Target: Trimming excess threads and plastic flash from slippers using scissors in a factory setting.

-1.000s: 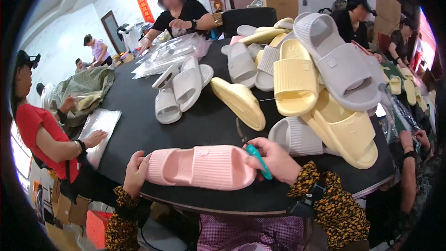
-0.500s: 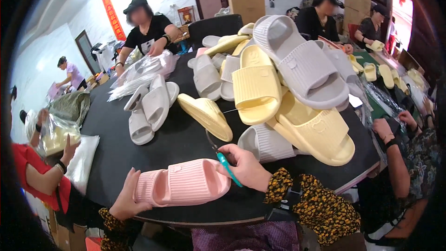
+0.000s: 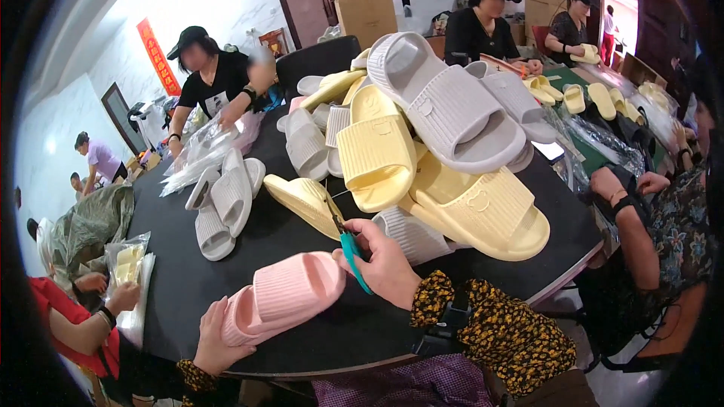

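Note:
My left hand (image 3: 220, 338) is closed round the near left end of a pair of pink slide slippers (image 3: 292, 285), which look fitted into each other with ribbed straps up. The slippers tilt up to the right over the black table. My right hand (image 3: 386, 262) grips scissors with teal handles (image 3: 350, 253). Their dark blades point up and away, in front of a yellow slipper (image 3: 305, 202) lying on its side; whether they touch it I cannot tell. The pink slippers' right end is close to my right fingers.
A heap of grey and yellow slippers (image 3: 375, 154) rises beyond my right hand. Grey slippers (image 3: 230, 192) lie left of it on the black table (image 3: 181, 298). Across the table a person handles clear bags (image 3: 211, 147). Co-workers' arms (image 3: 641, 256) are close at the right, a red sleeve at the left.
The pink slippers have turned, their right end rising. My right hand and the scissors have shifted left in the picture, and the blades now overlap the yellow slipper. The whole view has shifted somewhat.

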{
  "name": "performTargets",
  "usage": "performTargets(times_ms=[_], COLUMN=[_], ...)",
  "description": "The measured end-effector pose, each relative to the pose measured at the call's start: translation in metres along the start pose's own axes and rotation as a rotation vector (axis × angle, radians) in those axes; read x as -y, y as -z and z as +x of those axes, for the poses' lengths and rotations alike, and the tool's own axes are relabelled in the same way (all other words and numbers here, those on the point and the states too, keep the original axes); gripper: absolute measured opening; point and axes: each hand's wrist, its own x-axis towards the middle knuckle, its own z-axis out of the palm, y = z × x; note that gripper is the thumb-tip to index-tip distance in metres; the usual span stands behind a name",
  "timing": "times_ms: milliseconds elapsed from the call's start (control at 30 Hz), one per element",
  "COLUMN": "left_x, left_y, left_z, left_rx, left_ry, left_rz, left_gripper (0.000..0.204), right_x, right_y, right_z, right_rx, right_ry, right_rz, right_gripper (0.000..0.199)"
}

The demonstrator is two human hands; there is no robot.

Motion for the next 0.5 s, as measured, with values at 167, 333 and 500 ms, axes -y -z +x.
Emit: performTargets(times_ms=[167,333,500], left_x=[0.011,-0.042,-0.050], left_y=[-0.012,0.002,-0.001], left_z=[0.010,0.044,0.060], left_rx=[-0.174,-0.036,0.079], left_ry=[0.118,-0.020,-0.040], left_rz=[-0.433,0.179,-0.478], left_gripper=[0.096,0.079,0.060], right_x=[0.008,-0.009,0.016], right_y=[-0.005,-0.002,-0.004], right_z=[-0.003,-0.007,-0.010], right_rx=[0.000,-0.033,0.019], right_ry=[0.025,0.174,0.045], right_rz=[0.012,-0.059,-0.039], right_gripper=[0.043,0.043,0.040])
